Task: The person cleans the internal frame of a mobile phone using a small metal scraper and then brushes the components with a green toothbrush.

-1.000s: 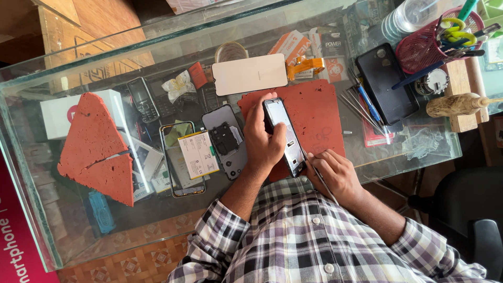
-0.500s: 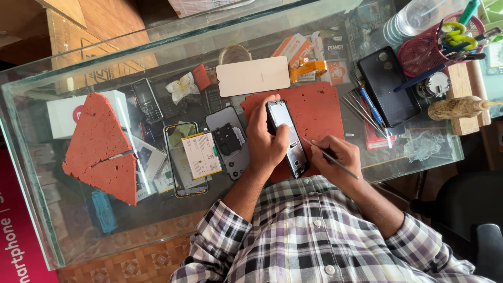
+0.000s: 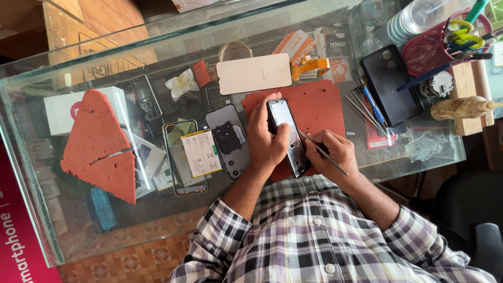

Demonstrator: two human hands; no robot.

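**Phone held in left hand, thin tool in right, over red mat**

Left hand point(image 3: 266, 140) wraps around a dark phone point(image 3: 286, 137), fingers closed on its edges, thumb on the glass face. Phone is tilted up off the red work mat point(image 3: 319, 107), long axis running away from the person. Right hand point(image 3: 335, 152) is pinched shut on a thin metal tool point(image 3: 324, 153), held like a pen; the tool tip meets the right edge of the phone near its middle. Both hands sit close together, above the near edge of the mat.

The mat lies on a glass counter point(image 3: 31, 157). Just left of the left hand: an opened phone back point(image 3: 229, 140) with dark parts showing, and beside that a phone frame with a pale battery point(image 3: 200, 153) on it. A beige panel point(image 3: 254, 73) lies past the mat's far edge. Further left, a red triangular foam piece point(image 3: 99, 144), cracked in two. Right of the mat: a row of thin tools point(image 3: 367, 107), a black phone case point(image 3: 392, 84), a red mesh cup point(image 3: 445, 44) holding scissors and pens, and a wooden-handled tool point(image 3: 461, 108). Person wears a plaid shirt point(image 3: 314, 236).
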